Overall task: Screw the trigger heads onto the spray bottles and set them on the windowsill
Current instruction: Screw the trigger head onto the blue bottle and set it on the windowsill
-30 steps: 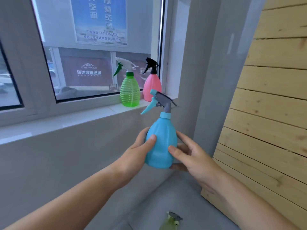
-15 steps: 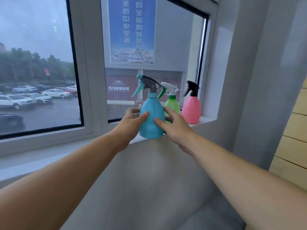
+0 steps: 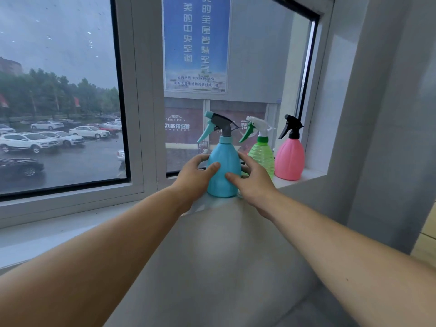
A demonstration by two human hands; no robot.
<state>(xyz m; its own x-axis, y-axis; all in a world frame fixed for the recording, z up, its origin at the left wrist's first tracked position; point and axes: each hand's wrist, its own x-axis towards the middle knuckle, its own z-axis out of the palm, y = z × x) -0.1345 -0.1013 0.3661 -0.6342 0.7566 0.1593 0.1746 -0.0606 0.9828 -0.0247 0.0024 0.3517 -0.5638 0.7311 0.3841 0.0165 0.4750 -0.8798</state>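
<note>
Both arms are stretched out to the windowsill (image 3: 70, 224), a pale ledge that runs from 9 o'clock across to 3 o'clock under the glass. The blue bottle (image 3: 224, 171) stands upright dead centre, its base on the sill's front edge. The left hand (image 3: 192, 179) wraps it from 9 o'clock, thumb across the front and fingers curled round the back. The right hand (image 3: 256, 184) does the same from 3 o'clock, thumb pressed on the front. Its grey and teal trigger head (image 3: 220, 125) is on, with the nozzle pointing to 9 o'clock.

At the blue one's 3 o'clock, just beside it, stands the green bottle (image 3: 262, 156) with a white-and-green head (image 3: 257, 127). Further along the same line, tucked into the corner of the sill, is the pink bottle (image 3: 289, 159) with a black head (image 3: 291, 127).

Now the room. A white window frame (image 3: 144, 114) runs up from the sill just left of centre. At 12 o'clock a blue poster (image 3: 195, 43) with white Chinese lettering shows through the glass. At 9 o'clock, through the rain-spotted pane, there are parked cars (image 3: 35, 141) on wet tarmac. Below the sill, at 6 o'clock, is a plain grey wall (image 3: 212, 267). A grey pillar (image 3: 389, 114) rises at 2 o'clock, and a sliver of wood panelling (image 3: 425, 241) shows at 4 o'clock.
</note>
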